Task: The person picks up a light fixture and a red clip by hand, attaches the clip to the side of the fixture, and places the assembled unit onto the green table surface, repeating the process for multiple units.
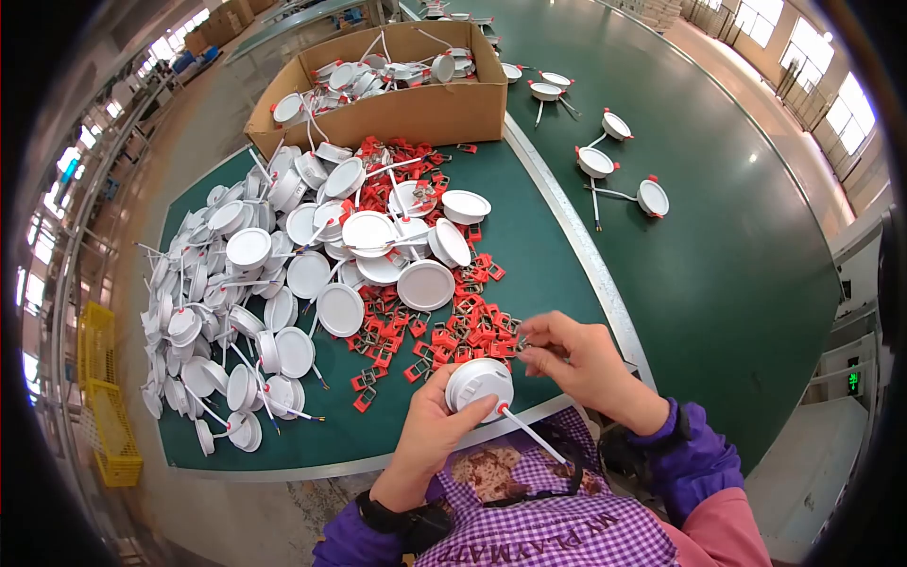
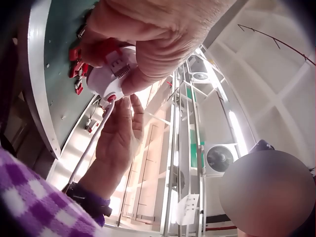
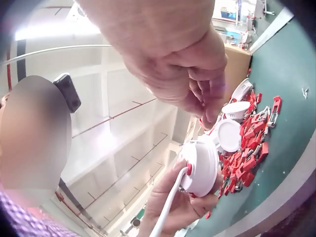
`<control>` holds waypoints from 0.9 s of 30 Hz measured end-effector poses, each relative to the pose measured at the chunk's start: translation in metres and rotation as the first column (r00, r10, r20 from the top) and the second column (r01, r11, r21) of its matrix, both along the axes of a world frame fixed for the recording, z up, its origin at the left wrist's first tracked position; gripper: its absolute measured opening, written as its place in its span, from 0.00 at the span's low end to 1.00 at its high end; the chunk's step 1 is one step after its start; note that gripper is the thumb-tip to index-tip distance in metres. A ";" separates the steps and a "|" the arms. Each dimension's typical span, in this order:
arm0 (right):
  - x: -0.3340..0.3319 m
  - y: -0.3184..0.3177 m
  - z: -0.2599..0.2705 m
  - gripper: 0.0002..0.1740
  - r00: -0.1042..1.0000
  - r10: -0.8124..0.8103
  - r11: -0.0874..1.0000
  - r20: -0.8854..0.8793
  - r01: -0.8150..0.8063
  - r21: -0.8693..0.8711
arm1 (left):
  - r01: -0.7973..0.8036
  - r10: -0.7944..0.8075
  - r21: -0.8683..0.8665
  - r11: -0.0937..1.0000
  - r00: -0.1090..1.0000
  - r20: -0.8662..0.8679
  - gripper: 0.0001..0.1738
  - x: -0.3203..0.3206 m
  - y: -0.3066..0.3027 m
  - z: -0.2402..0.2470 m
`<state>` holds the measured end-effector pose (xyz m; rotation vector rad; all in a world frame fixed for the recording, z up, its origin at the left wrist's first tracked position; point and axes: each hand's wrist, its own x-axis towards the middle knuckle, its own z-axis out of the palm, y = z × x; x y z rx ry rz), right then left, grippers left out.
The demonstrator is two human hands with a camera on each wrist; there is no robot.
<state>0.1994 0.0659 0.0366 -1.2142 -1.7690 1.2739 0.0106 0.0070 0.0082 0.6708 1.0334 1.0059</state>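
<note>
My left hand [image 1: 427, 423] holds a round white downlight [image 1: 484, 380] near the table's front edge, thumb on its back and fingers around the rim. A white cable [image 1: 537, 437] runs from a red grommet on the downlight toward the apron. In the left wrist view, a red piece [image 2: 109, 48] and a coiled spring [image 2: 121, 73] show at the downlight's side, between thumb and fingers. To the right, my right hand [image 1: 584, 361] pinches a small metal-and-red spring clip [image 1: 521, 343] with thumb and fingertips, apart from the downlight. Its fingertips partly hide the clip.
Loose red spring clips [image 1: 472, 326] are scattered just beyond my hands. A big heap of white downlights [image 1: 250, 248] covers the table's left. Behind stands a cardboard box [image 1: 416, 115] of downlights. Past a metal rail [image 1: 576, 231], several downlights [image 1: 652, 197] lie on the green belt [image 1: 718, 283].
</note>
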 end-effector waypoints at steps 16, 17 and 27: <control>-0.014 -0.030 -0.014 0.14 0.971 -0.030 0.881 0.237 -0.087 0.466 | 0.021 0.080 0.278 0.960 0.935 -0.346 0.19 0.011 0.003 -0.003; -0.014 -0.031 -0.013 0.14 0.971 -0.030 0.881 0.238 -0.086 0.465 | 0.013 0.094 0.303 0.953 0.937 -0.337 0.19 0.012 0.004 -0.003; -0.014 -0.035 -0.010 0.15 0.955 -0.116 0.848 0.274 -0.048 0.528 | -0.060 0.184 0.345 0.936 0.923 -0.338 0.16 0.020 0.003 -0.009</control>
